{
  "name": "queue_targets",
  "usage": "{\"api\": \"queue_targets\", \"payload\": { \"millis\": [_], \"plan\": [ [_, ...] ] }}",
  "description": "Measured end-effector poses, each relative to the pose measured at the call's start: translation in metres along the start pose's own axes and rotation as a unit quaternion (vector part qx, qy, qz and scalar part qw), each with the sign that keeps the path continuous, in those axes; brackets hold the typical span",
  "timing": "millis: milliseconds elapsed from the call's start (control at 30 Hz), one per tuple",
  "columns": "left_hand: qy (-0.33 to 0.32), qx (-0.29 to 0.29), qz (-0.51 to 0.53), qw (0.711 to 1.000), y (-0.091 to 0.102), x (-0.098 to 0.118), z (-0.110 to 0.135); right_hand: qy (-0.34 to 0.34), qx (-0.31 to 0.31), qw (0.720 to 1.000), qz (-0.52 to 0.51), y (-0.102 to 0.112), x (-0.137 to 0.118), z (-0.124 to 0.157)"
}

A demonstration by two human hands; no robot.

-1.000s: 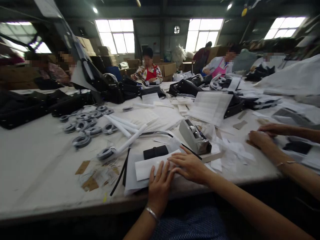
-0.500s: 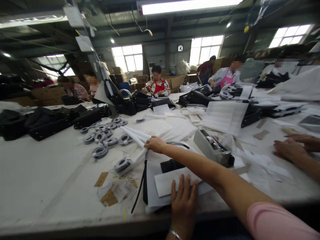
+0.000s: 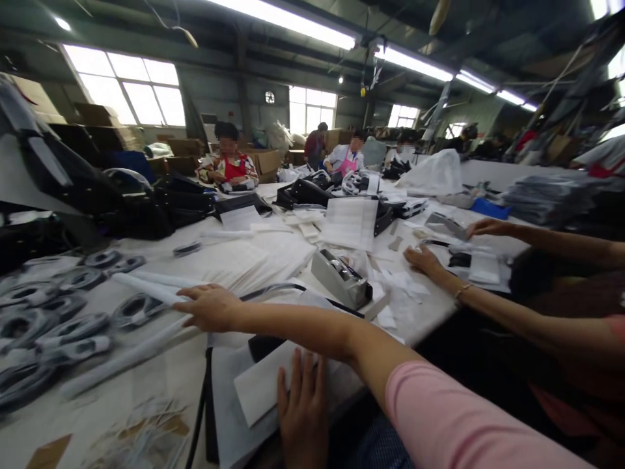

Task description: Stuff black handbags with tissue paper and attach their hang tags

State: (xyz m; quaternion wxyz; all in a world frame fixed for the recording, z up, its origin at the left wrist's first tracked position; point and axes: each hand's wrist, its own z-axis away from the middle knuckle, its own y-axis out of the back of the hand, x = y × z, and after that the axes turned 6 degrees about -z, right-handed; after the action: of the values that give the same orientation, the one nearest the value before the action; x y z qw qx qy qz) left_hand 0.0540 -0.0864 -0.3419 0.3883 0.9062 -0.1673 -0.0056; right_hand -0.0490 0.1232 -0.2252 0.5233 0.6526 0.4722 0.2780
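My right hand [image 3: 212, 307] reaches across to the left. Its fingers close around the near ends of long white foam tubes [image 3: 146, 286], which fan out over the table. Flat on a folded white foam piece [image 3: 261, 384] lies my left hand [image 3: 303, 407], fingers stretched out. That piece rests on a white sheet over a black item [image 3: 211, 404], whose full shape is hidden. A black cord [image 3: 196, 430] hangs along its left side. Left of the tubes lie several coiled grey cables [image 3: 137, 311] with white wraps.
A tape dispenser [image 3: 342, 280] stands right of my forearm. Stacked white sheets [image 3: 258, 257] lie beyond my hand. A co-worker's hands [image 3: 424, 260] work at the right. Black bags [image 3: 312, 193] and other people line the far side. Small packets [image 3: 151, 430] lie at lower left.
The view has swung right and closer, so things appear farther left. My right hand stays at the tube ends, and my left hand stays flat on the foam piece.
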Motion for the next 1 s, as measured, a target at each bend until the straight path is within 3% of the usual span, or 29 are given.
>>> {"api": "queue_targets", "payload": {
  "millis": [100, 200, 300, 400, 533, 633, 700, 833, 1000],
  "plan": [
    [-0.004, -0.028, -0.006, 1.000, 0.009, -0.001, -0.005, 0.024, 0.050, 0.996, -0.064, 0.033, 0.004, 0.064],
    [-0.016, -0.033, -0.018, 0.999, 0.016, -0.002, -0.008, -0.011, 0.097, 0.986, -0.133, 0.070, 0.015, 0.149],
    [-0.028, -0.040, -0.027, 0.998, 0.019, -0.002, -0.010, -0.116, 0.162, 0.965, -0.172, 0.094, 0.024, 0.241],
    [-0.023, -0.069, -0.020, 0.997, 0.021, -0.002, -0.011, -0.216, 0.195, 0.942, -0.165, 0.105, 0.029, 0.323],
    [-0.020, -0.094, -0.022, 0.995, 0.023, 0.000, -0.012, -0.329, 0.221, 0.911, -0.115, 0.111, 0.031, 0.399],
    [-0.020, -0.098, -0.027, 0.995, 0.024, 0.001, -0.013, -0.374, 0.231, 0.894, -0.089, 0.110, 0.027, 0.424],
    [-0.018, -0.102, -0.031, 0.994, 0.026, 0.001, -0.013, -0.354, 0.205, 0.908, -0.097, 0.104, 0.023, 0.429],
    [-0.024, -0.110, -0.048, 0.993, 0.027, 0.001, -0.013, -0.314, 0.155, 0.933, -0.084, 0.085, 0.018, 0.427],
    [-0.031, -0.112, -0.072, 0.991, 0.026, 0.002, -0.013, -0.294, 0.175, 0.930, -0.134, 0.067, 0.012, 0.408]
  ]
}}
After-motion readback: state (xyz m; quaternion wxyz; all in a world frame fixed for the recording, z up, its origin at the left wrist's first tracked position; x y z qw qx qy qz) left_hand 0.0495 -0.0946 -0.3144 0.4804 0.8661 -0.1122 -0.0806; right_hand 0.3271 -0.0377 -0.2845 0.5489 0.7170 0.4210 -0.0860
